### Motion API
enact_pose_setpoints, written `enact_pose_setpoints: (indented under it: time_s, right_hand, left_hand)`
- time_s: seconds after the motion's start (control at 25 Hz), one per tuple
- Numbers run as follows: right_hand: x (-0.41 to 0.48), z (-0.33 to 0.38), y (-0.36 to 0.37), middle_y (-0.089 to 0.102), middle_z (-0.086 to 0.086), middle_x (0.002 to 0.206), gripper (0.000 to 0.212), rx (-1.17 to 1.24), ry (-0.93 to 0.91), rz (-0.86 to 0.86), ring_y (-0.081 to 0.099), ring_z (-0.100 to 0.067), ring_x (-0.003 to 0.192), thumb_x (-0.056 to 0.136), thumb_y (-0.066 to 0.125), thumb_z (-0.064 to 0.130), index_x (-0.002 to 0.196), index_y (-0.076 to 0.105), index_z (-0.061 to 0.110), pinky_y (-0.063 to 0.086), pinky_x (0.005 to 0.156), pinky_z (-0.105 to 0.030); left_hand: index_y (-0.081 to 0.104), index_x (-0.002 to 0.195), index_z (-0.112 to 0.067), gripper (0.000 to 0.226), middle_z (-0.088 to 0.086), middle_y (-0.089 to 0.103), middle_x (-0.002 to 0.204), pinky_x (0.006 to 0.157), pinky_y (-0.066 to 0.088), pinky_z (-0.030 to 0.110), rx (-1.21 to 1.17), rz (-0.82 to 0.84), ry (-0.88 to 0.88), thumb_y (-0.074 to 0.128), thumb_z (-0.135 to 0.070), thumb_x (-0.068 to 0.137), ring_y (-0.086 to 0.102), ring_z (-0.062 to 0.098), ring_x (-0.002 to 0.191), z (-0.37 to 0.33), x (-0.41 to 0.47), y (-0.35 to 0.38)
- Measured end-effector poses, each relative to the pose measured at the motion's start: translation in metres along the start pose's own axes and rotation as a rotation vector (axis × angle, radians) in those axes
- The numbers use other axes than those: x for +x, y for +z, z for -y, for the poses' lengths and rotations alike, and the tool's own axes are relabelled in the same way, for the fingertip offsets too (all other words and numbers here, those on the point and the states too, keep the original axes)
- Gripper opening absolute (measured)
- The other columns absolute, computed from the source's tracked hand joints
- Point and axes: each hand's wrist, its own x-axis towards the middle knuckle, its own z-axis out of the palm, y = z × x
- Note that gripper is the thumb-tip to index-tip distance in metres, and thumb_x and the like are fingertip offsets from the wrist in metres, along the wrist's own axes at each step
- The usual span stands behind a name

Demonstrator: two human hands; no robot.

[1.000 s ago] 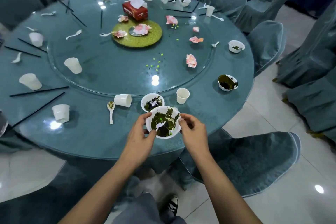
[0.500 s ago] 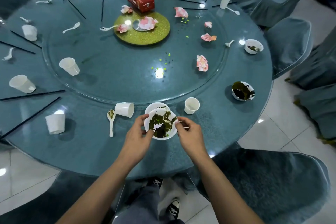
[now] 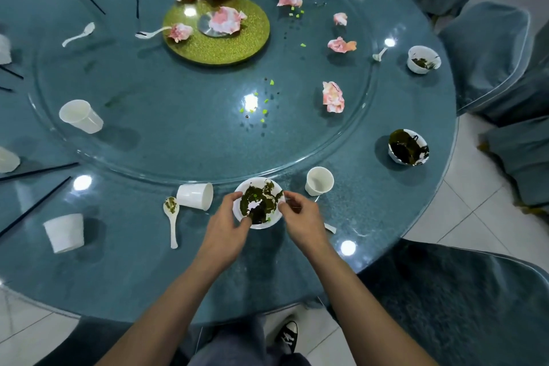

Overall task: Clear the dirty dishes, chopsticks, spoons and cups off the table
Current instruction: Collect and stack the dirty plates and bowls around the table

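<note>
Clearing looks barely begun. The table (image 3: 118, 261) carries most of its load: a tipped cup (image 3: 194, 196) and a soiled spoon (image 3: 172, 217) just left of the hands, an upright cup (image 3: 319, 181) just right of them, another cup (image 3: 64, 232) near left, and one more (image 3: 80, 120) on the glass turntable. Two dirty bowls (image 3: 408, 147) (image 3: 423, 59) sit along the right edge, and black chopsticks (image 3: 38, 171) lie at the left and far sides.

The bowl (image 3: 258, 205) in hand, smeared with dark green leftovers, sits at the near edge, directly between the two hands. The left hand (image 3: 227, 224) curls round its near-left rim, thumb up at the far-left lip. The right hand (image 3: 301, 218) pinches the right rim with bent fingers. A thin white piece pokes out from under that hand on the near-right; it may be a spoon handle, but the hand hides too much to tell. Whether the bowl rests on the glass or is lifted is unclear.
</note>
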Motion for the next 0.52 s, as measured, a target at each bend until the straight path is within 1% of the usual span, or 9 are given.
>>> enact_pose_setpoints:
  time_s: [0.08, 0.16, 0.2, 0.28, 0.36, 0.44, 0.52]
  right_hand:
    - [0.007, -0.003, 0.006, 0.075, 0.006, 0.1, 0.033, -0.01, 0.016, 0.011, 0.069, -0.011, 0.097, 0.092, 0.065, 0.022, 0.125, 0.07, 0.018, 0.054, 0.097, -0.037]
    - [0.01, -0.006, 0.01, 0.075, 0.006, 0.1, 0.034, -0.031, 0.029, 0.019, 0.069, -0.011, 0.096, 0.091, 0.065, 0.023, 0.125, 0.07, 0.018, 0.054, 0.097, -0.038]
    - [0.013, -0.007, 0.012, 0.074, 0.005, 0.099, 0.034, -0.043, 0.038, 0.018, 0.069, -0.012, 0.095, 0.091, 0.065, 0.022, 0.124, 0.07, 0.018, 0.054, 0.096, -0.039]
    - [0.013, -0.008, 0.012, 0.073, 0.006, 0.094, 0.03, -0.068, 0.051, 0.022, 0.068, -0.013, 0.091, 0.092, 0.065, 0.021, 0.122, 0.071, 0.02, 0.054, 0.093, -0.039]
    - [0.018, -0.007, 0.014, 0.071, 0.006, 0.092, 0.029, -0.094, 0.071, 0.025, 0.068, -0.015, 0.09, 0.092, 0.065, 0.02, 0.12, 0.072, 0.019, 0.054, 0.092, -0.038]
    - [0.022, -0.008, 0.015, 0.072, 0.001, 0.104, 0.035, -0.109, 0.1, 0.028, 0.067, -0.016, 0.099, 0.092, 0.066, 0.023, 0.127, 0.069, 0.017, 0.052, 0.098, -0.038]
    - [0.025, -0.009, 0.016, 0.07, 0.0, 0.117, 0.043, -0.114, 0.127, 0.034, 0.065, -0.015, 0.108, 0.092, 0.066, 0.025, 0.134, 0.064, 0.017, 0.05, 0.103, -0.038]
  left_hand:
    - [0.042, 0.143, -0.026, 0.049, -0.007, 0.057, 0.131, 0.087, 0.04, 0.033, 0.026, 0.021, -0.025, 0.056, -0.018, 0.098, 0.062, 0.036, 0.109, 0.004, 0.01, 0.002]
    - [0.041, 0.144, -0.028, 0.05, -0.002, 0.06, 0.135, 0.089, 0.042, 0.036, 0.035, 0.048, -0.054, 0.056, -0.02, 0.097, 0.061, 0.036, 0.111, 0.009, 0.018, 0.004]
    - [0.041, 0.144, -0.029, 0.05, -0.002, 0.06, 0.136, 0.092, 0.043, 0.037, 0.036, 0.062, -0.061, 0.056, -0.021, 0.097, 0.061, 0.034, 0.114, 0.011, 0.021, 0.004]
    - [0.04, 0.144, -0.03, 0.05, -0.005, 0.058, 0.137, 0.098, 0.041, 0.035, 0.031, 0.085, -0.062, 0.055, -0.021, 0.098, 0.057, 0.026, 0.122, 0.012, 0.022, 0.004]
    - [0.04, 0.144, -0.029, 0.049, -0.009, 0.056, 0.135, 0.097, 0.038, 0.031, 0.015, 0.103, -0.068, 0.055, -0.019, 0.098, 0.054, 0.018, 0.123, 0.014, 0.028, 0.003]
    - [0.041, 0.142, -0.03, 0.049, -0.012, 0.055, 0.133, 0.097, 0.038, 0.03, -0.002, 0.11, -0.074, 0.055, -0.017, 0.098, 0.054, 0.016, 0.12, 0.016, 0.034, 0.003]
    - [0.043, 0.135, -0.036, 0.047, -0.013, 0.056, 0.13, 0.102, 0.042, 0.033, -0.023, 0.093, -0.065, 0.057, -0.015, 0.095, 0.056, 0.015, 0.122, 0.021, 0.04, 0.003]
